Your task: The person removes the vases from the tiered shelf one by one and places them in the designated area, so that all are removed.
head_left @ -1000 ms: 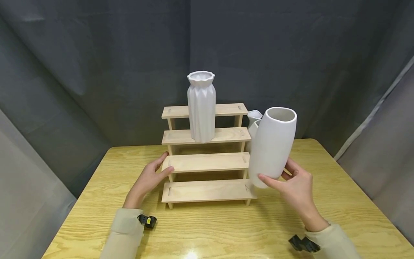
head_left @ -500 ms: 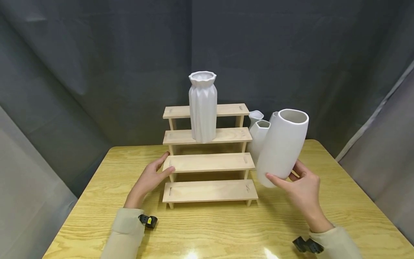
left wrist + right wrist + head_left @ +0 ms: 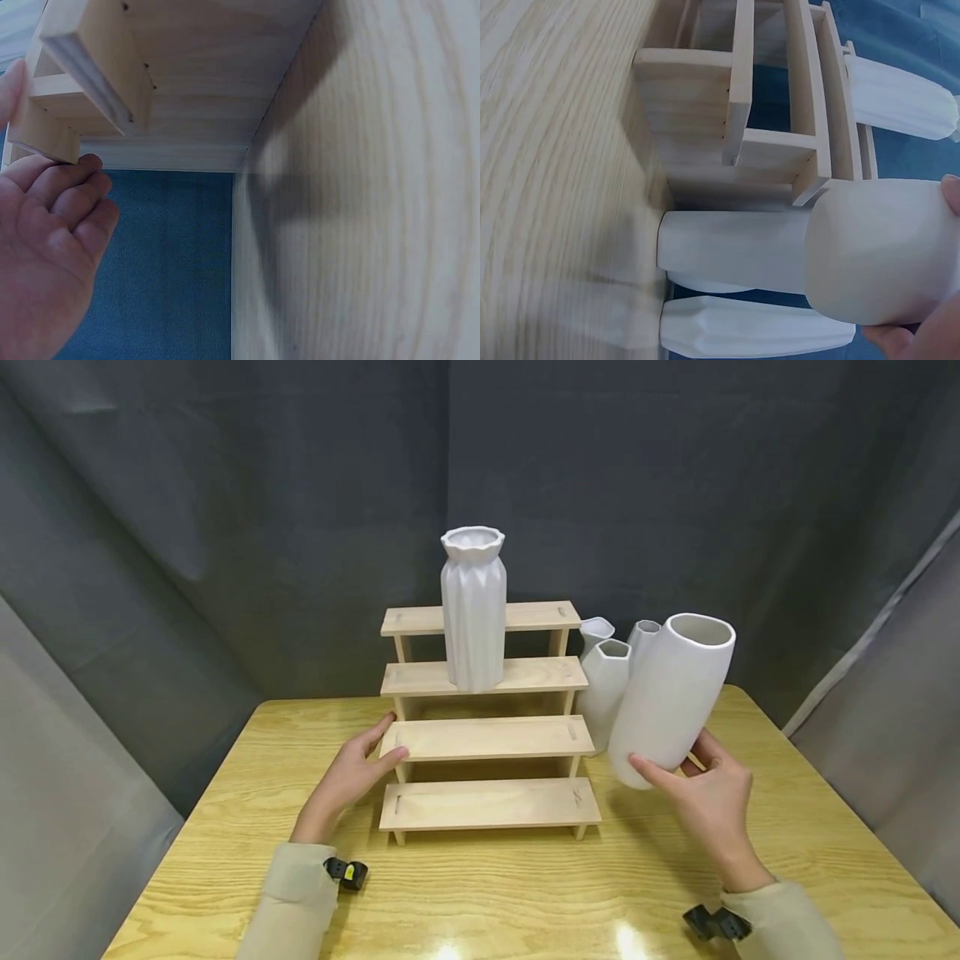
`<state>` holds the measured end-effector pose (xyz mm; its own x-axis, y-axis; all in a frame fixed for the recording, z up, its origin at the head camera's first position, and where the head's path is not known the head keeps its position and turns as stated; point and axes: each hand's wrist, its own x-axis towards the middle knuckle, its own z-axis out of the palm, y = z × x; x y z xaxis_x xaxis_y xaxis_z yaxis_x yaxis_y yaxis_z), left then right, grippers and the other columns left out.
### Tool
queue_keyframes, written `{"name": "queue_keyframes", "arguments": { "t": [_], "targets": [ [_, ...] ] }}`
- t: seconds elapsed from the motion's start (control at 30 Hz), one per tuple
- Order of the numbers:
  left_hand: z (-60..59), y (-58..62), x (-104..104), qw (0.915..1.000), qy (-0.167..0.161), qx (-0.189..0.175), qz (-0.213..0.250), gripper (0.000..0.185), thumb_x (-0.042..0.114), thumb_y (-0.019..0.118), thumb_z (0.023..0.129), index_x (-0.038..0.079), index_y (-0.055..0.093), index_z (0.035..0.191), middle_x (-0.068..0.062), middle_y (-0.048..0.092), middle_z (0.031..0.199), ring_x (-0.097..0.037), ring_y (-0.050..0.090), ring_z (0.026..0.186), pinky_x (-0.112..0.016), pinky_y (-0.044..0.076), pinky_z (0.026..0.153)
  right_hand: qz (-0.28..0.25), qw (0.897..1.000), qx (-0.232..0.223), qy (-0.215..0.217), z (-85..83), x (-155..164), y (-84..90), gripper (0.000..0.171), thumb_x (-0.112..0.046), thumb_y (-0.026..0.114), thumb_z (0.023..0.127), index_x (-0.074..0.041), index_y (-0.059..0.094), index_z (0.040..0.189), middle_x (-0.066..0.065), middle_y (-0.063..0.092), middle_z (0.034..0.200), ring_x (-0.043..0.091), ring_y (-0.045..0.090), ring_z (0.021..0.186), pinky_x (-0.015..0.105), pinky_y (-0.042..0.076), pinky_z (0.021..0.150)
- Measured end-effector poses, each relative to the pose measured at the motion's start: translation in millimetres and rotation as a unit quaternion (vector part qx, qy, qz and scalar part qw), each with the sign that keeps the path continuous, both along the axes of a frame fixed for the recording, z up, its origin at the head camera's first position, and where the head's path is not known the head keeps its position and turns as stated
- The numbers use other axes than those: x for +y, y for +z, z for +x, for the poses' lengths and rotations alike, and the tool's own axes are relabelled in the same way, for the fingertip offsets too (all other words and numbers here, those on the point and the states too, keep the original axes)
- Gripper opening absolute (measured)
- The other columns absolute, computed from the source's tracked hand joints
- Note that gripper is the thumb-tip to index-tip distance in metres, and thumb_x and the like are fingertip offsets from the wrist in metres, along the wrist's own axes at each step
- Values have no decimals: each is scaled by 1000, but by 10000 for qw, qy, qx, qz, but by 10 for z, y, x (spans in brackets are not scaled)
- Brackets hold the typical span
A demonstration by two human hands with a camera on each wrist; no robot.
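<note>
Leaning in the right hand (image 3: pixel 708 789), a white vase (image 3: pixel 671 693) is held off the table (image 3: pixel 465 902)

Gripped near its base, the smooth vase is tilted, its mouth up and toward the right, just beside the stand (image 3: pixel 487 803). The right thumb is laid across the near side and the fingers are bent round the far side, parted only by the vase; some fingers are hidden by it. In the right wrist view, the base is seen well apart from the table.

The stand's left end is gripped by the left hand (image 3: pixel 347 777), at the second board from the bottom. The thumb is set on the board's top, and the other fingers are bent against the wood behind, as is shown in the left wrist view.

A fluted vase (image 3: pixel 474 618) is stood upright on the second board from the top. Behind the held vase, to the stand's right, a faceted vase (image 3: pixel 603 693) and two partly hidden vases (image 3: pixel 597 628) are grouped. The table is backed by a dark curtain (image 3: pixel 300 527).
</note>
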<state>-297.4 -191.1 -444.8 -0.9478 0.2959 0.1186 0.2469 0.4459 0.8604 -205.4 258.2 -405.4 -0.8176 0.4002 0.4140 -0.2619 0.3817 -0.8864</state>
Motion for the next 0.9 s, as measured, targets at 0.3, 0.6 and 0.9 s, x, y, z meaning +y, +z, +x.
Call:
{"name": "queue_keyframes", "arguments": {
  "t": [0.3, 0.6, 0.9],
  "targets": [
    [4, -12, -9, 9999, 87, -90, -40, 84, 55, 62, 93, 16, 26, 158, 3, 22, 160, -29, 18, 147, -48, 20, 117, -6, 9995, -236, -198, -89, 85, -93, 74, -17, 95, 65, -13, 64, 132, 6, 65, 123, 10, 62, 105, 13, 51, 81],
    [-2, 2, 2, 9999, 99, -4, -108, 84, 53, 62, 94, 13, 26, 158, -1, 23, 161, -31, 20, 146, -49, 21, 117, 148, 9991, -248, -318, -184, 177, -191, 77, -16, 95, 66, -16, 62, 136, 3, 63, 129, 12, 59, 112, 16, 50, 87],
    [1, -5, 6, 9999, 83, 30, -116, 82, 51, 61, 95, 12, 25, 158, -2, 23, 161, -31, 20, 147, -49, 21, 117, -23, 9990, -278, -343, -255, 213, -247, 76, -18, 94, 66, -16, 62, 135, 2, 62, 128, 12, 58, 111, 19, 50, 90]
  ]
}}
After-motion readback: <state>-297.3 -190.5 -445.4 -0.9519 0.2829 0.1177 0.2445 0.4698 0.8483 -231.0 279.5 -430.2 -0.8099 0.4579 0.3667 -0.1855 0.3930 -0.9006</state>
